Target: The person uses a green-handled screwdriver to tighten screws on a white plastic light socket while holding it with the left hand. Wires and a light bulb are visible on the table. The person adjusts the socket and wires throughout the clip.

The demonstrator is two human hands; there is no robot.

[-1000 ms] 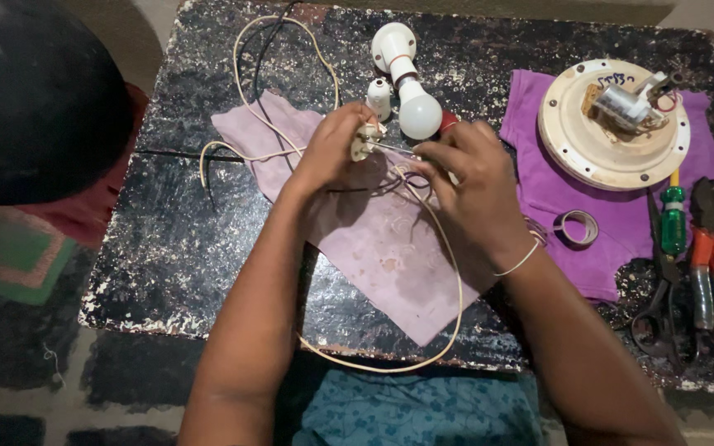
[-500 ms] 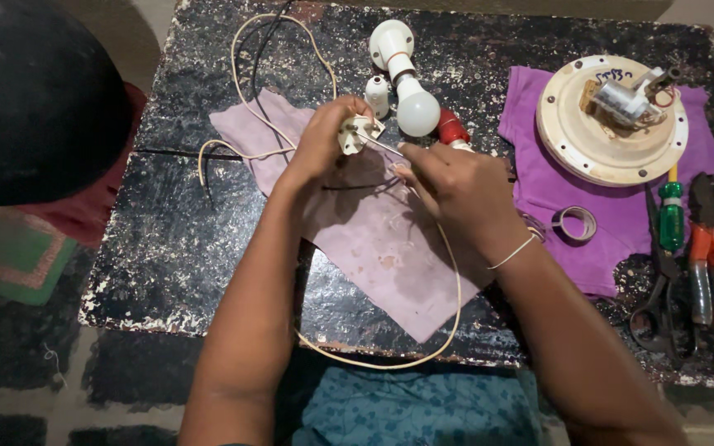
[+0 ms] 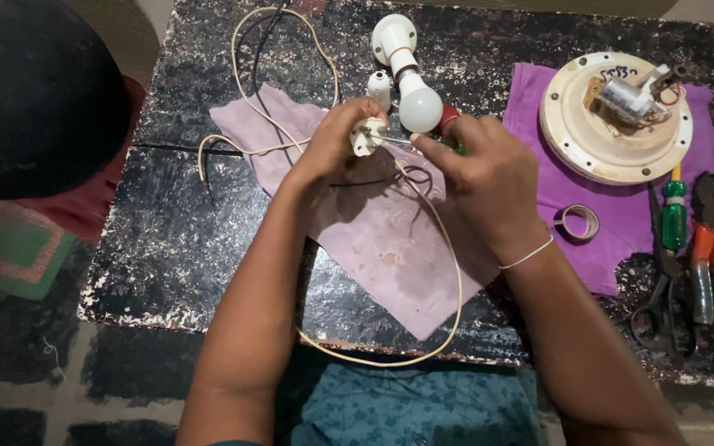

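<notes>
Left hand point(image 3: 332, 140) gripping white plug point(image 3: 365, 136), right hand point(image 3: 481, 169) closed around half-hidden screwdriver point(image 3: 449, 124)

White bulb in holder point(image 3: 406, 74) lying near far edge of black chipped table point(image 3: 175, 248). Pale pink cloth point(image 3: 390, 256) spread mid-table. Purple cloth point(image 3: 572, 198) at right, bearing cream round plate point(image 3: 605, 140) with small metal part on it. Tape ring point(image 3: 578, 221) just beside plate. Green-handled screwdriver point(image 3: 673, 211), orange-handled pliers point(image 3: 711, 256), dark scissors point(image 3: 663, 306) at right edge.
</notes>
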